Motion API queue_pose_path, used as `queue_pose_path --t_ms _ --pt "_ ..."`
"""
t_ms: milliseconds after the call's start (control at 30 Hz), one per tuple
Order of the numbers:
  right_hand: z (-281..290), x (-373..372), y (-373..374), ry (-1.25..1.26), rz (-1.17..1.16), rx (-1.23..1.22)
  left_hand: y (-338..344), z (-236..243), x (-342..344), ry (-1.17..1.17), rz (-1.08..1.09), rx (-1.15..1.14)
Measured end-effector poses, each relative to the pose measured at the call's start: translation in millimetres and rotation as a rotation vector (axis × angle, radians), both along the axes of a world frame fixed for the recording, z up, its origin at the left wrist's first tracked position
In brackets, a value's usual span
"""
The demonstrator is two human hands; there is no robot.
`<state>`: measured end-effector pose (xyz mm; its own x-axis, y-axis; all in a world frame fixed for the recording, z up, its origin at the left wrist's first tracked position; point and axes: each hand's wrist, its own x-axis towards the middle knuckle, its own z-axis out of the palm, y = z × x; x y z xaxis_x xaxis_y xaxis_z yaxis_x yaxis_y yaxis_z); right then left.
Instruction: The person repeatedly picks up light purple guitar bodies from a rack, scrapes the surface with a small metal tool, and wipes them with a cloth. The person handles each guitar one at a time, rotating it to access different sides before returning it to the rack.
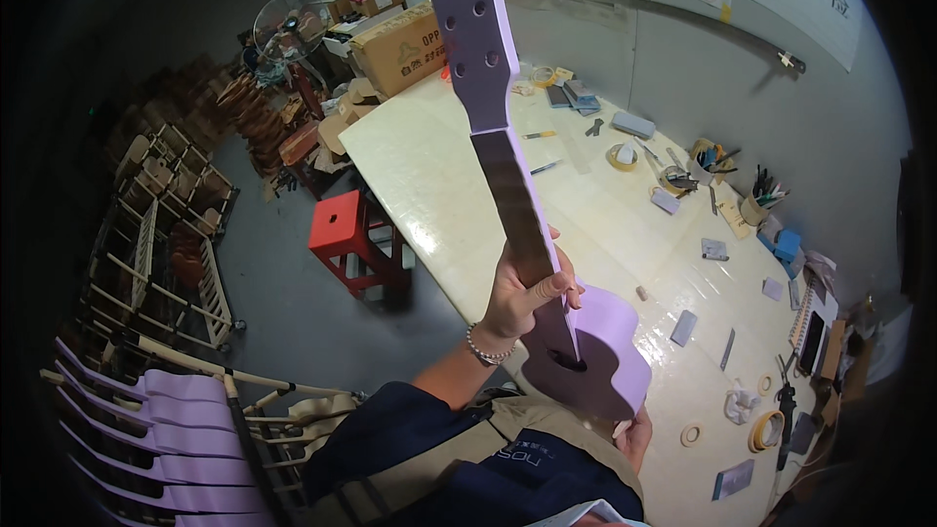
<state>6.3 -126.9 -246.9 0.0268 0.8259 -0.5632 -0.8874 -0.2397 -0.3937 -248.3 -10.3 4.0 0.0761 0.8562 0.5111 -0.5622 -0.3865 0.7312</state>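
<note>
Here, seen from my distant post, a purple ukulele [610, 342] slants above a pale worktable [576, 210], its peg head [476, 24] at the far end of the grip and its body [625, 317] at the near end. My left hand [515, 291] is wrapped around the dark-faced neck [512, 190], thumb across the front, just beyond the body. My right hand [635, 439] is at the body's near edge; with most of its fingers hidden, I cannot tell how tightly it is closed.

Holding well, I judge, calls for light pressure on the neck, real support beneath the body, and a slow turn that swings the peg head clear of the wall [576, 44].

To the right of the grip, the table carries tape rolls [766, 431], small grey blocks [684, 327] and a cup of pens [756, 210]. Left of it, a red stool [342, 220] stands on the grey floor [264, 273]; farther off are a fan [290, 27] and a cardboard box [395, 51]. Nearer, lower left, more purple instruments [195, 429] line a rack [239, 415].
</note>
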Motion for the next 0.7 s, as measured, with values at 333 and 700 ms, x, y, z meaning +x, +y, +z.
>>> queue_pose_path --t_ms 333,700 --pt "13 15 -3 -0.039 -0.117 -0.112 0 2 -1 0.24 0.37 -0.099" --pt "15 13 -5 -0.06 -0.104 -0.136 -2 1 0 0.26 0.406 -0.106"
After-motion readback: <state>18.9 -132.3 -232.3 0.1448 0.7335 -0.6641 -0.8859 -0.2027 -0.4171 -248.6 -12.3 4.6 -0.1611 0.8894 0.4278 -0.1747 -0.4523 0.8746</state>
